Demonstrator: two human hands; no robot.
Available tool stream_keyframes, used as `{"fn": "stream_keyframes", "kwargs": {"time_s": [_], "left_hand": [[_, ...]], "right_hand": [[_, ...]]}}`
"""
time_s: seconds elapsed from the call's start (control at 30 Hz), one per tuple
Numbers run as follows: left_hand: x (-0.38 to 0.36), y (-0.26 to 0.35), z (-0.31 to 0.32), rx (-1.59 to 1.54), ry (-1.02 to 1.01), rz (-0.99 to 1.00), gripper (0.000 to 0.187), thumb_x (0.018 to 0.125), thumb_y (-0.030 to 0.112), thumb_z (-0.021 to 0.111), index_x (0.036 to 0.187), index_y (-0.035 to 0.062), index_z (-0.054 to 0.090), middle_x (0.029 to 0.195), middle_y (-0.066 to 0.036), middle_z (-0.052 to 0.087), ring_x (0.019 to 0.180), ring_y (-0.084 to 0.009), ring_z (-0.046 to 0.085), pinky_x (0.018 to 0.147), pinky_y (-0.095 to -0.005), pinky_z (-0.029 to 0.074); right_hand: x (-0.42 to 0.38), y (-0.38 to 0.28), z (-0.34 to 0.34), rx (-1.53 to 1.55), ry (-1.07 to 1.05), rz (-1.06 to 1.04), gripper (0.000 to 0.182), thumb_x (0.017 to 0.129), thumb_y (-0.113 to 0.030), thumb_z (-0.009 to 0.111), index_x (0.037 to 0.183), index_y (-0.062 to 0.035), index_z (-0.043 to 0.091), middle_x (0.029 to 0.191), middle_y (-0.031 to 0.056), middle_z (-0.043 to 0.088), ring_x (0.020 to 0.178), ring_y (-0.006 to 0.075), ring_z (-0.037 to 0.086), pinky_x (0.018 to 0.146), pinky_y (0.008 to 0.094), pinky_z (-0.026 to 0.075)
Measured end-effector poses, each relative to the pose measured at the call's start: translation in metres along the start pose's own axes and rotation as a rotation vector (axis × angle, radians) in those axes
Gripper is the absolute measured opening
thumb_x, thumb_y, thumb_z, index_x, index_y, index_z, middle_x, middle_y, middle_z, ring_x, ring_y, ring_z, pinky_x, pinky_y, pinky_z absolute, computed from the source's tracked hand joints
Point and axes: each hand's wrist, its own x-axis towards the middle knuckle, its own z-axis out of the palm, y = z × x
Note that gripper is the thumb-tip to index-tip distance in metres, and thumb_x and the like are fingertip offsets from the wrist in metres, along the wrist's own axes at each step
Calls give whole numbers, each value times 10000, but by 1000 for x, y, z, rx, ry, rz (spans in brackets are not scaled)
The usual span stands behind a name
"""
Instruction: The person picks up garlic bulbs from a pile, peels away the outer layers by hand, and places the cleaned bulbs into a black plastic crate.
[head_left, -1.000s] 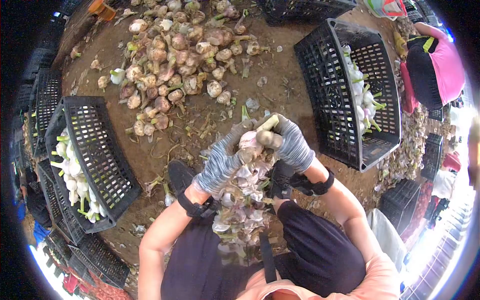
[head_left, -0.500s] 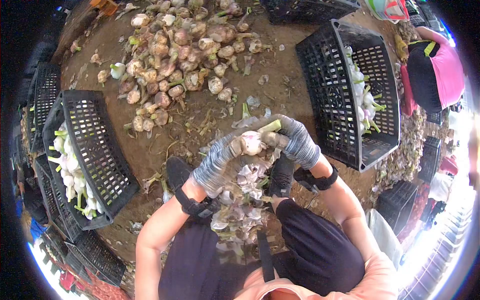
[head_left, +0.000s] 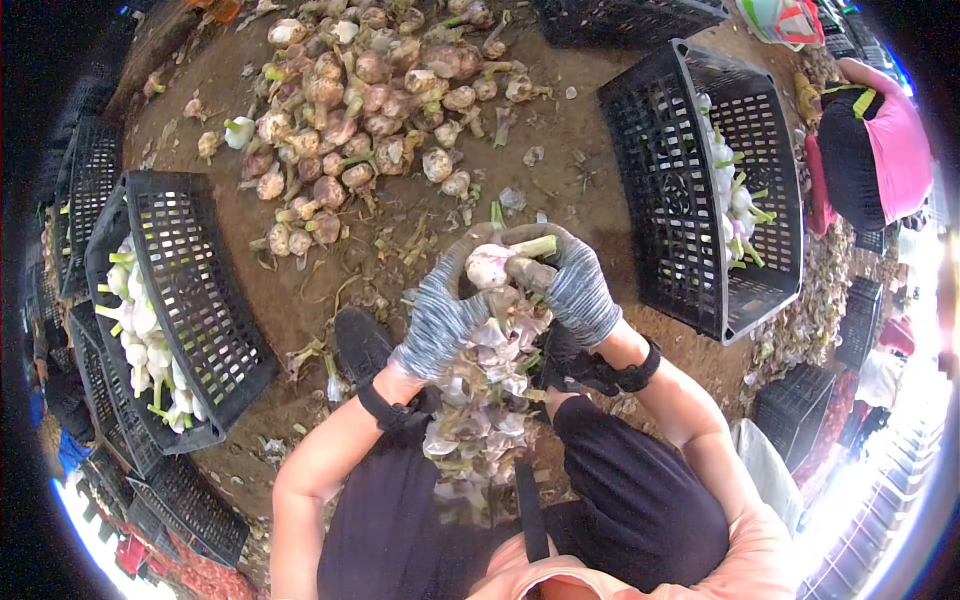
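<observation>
Fingers first: on the left hand, gloved fingers are curled snugly around the near-left side of one garlic bulb, pale and pink-tinged, held over the person's lap. The right hand, gloved too, is nearly closed at the bulb's neck, its thumb lying just below the green-white stem, which points toward two o'clock. The far fingertips are partly hidden.

The step in hand looks like rubbing the dirty outer skin off this bulb, which appears mostly clean. The next move seems to call for the left to keep the bulb steady while the right thumb works around the neck, without snapping the stem.

Taking the bulb as the clock's centre, loose papery skins lie at six o'clock between the legs. At eleven o'clock, soil-stained garlic bulbs are heaped on the earth floor. A black crate at nine o'clock and another plastic crate at two o'clock each hold white, stemmed garlic. Beyond the latter sits a co-worker in pink.
</observation>
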Motion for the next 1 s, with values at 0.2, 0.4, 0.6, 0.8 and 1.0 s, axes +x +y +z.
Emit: {"fn": "stream_keyframes", "kwargs": {"time_s": [0.2,0.4,0.6,0.8,1.0], "left_hand": [[0,-1,-11,-523,96,-315,466,843,503,541,1017,70,552,739,-36,604,566,-79,540,485,-200,444],[8,2,-15,-701,8,-753,521,876,581,395,858,103,600,536,0,532,364,-87,415,335,-212,313],[7,-20,-11,-302,106,-284,547,912,541,376,1107,63,558,855,-9,595,696,-87,536,586,-225,433],[3,-26,-4,358,238,257,681,835,425,617,1297,1,349,1184,-113,496,1032,-191,499,904,-302,417],[7,-42,-26,7,35,-103,580,854,473,569,1180,8,457,1034,-102,568,937,-163,556,867,-299,447]], "right_hand": [[-7,-10,3,-171,-113,-212,301,766,-81,633,1053,-4,583,935,89,629,858,135,585,778,284,478],[2,3,0,-159,-234,-210,340,780,-137,662,1086,-10,585,992,84,605,909,150,572,814,287,461],[5,8,15,125,-153,74,286,810,-129,651,1053,8,588,930,50,637,859,104,577,779,252,476],[7,27,22,-118,47,-144,274,753,-5,602,1027,-17,624,935,94,638,861,175,599,791,281,467],[0,17,17,-14,-24,-45,258,727,-8,629,985,-19,634,905,103,624,833,189,594,773,283,471]]}}
